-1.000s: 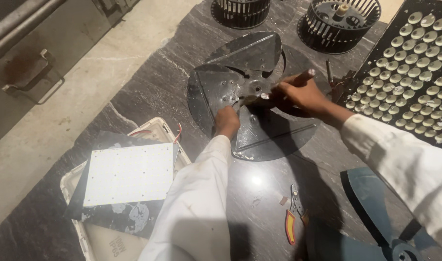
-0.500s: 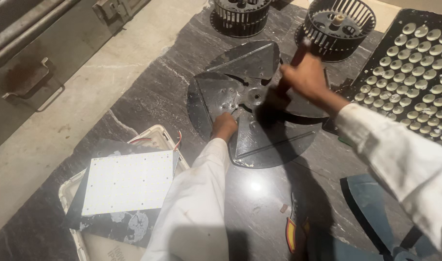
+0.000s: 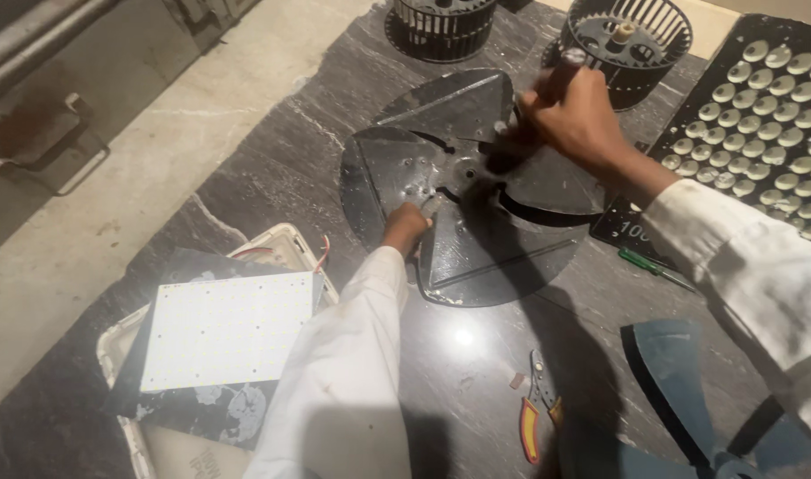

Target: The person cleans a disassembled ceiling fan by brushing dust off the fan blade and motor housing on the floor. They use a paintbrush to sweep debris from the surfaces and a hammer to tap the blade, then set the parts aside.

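The dark metal three-bladed fan [image 3: 463, 191] lay flat on the black stone bench [image 3: 272, 177]. My left hand [image 3: 405, 227] pinned a blade edge; my right hand [image 3: 572, 115] was closed around a tool handle [image 3: 561, 71] at the hub. I judged the fan stiff, thin-edged and light, best held at the hub.

Tool [image 3: 561, 75] in right hand [image 3: 574, 120]: blurred, kind unclear, tip hidden behind the hand.
Blower wheels [image 3: 441, 25] at 12 o'clock: tops cut off.
Teal fan [image 3: 689, 399] at 5 o'clock: cut by the edge.
Left hand [image 3: 405, 229]: fingers hidden.
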A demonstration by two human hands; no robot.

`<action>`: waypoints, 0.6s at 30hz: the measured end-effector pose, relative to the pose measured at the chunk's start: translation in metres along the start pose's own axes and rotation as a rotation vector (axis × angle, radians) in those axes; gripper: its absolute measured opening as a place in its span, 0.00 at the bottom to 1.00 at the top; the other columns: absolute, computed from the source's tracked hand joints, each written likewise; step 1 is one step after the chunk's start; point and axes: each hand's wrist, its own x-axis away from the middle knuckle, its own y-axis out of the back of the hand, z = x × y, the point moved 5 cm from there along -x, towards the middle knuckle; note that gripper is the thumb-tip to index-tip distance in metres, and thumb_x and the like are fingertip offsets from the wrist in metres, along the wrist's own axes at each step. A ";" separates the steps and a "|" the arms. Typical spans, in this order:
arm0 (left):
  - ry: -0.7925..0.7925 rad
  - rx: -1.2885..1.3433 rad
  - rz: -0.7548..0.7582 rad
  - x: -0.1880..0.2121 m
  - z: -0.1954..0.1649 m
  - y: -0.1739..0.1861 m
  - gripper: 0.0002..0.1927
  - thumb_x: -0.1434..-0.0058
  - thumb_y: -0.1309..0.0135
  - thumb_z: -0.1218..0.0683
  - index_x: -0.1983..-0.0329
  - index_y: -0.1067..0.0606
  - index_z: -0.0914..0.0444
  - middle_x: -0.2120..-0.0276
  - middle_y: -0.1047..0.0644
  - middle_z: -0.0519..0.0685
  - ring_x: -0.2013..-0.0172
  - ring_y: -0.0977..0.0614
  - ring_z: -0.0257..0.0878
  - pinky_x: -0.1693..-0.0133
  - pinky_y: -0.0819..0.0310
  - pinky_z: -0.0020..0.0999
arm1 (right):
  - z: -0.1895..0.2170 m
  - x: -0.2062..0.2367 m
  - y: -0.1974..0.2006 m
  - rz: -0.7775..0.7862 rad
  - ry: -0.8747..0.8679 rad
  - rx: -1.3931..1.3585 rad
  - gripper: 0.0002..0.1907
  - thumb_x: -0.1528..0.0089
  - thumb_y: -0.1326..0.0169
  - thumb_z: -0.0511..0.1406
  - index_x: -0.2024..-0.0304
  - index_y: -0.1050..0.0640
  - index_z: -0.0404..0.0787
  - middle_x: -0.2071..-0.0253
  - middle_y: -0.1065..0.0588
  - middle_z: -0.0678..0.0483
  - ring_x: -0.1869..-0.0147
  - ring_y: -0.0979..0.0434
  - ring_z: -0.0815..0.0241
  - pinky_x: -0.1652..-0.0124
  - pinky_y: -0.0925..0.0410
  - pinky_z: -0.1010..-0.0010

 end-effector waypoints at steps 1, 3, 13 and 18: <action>0.014 0.075 0.007 -0.001 0.002 -0.002 0.16 0.37 0.41 0.52 0.52 0.21 0.68 0.56 0.16 0.61 0.59 0.13 0.53 0.58 0.19 0.47 | -0.001 0.002 -0.002 0.004 -0.012 -0.062 0.10 0.35 0.50 0.38 0.57 0.22 0.38 0.62 0.20 0.45 0.66 0.19 0.58 0.66 0.23 0.71; 0.044 0.215 0.012 -0.002 0.008 -0.005 0.15 0.38 0.41 0.54 0.53 0.20 0.69 0.56 0.17 0.60 0.60 0.12 0.53 0.61 0.16 0.49 | -0.005 0.007 -0.010 0.024 -0.020 -0.069 0.12 0.34 0.45 0.41 0.56 0.25 0.38 0.62 0.21 0.45 0.65 0.20 0.57 0.65 0.25 0.71; 0.037 0.090 -0.027 -0.002 0.012 0.001 0.16 0.38 0.40 0.52 0.52 0.21 0.68 0.57 0.17 0.61 0.59 0.13 0.54 0.61 0.18 0.48 | 0.004 0.031 -0.016 0.069 -0.152 -0.220 0.11 0.34 0.48 0.37 0.62 0.22 0.34 0.70 0.22 0.48 0.77 0.27 0.64 0.78 0.33 0.72; 0.032 0.129 -0.028 -0.005 0.016 0.000 0.17 0.38 0.40 0.53 0.50 0.23 0.68 0.54 0.18 0.62 0.56 0.14 0.55 0.58 0.18 0.49 | 0.018 0.065 -0.049 0.266 -0.123 -0.129 0.11 0.36 0.46 0.37 0.66 0.22 0.33 0.72 0.22 0.46 0.78 0.27 0.62 0.81 0.33 0.70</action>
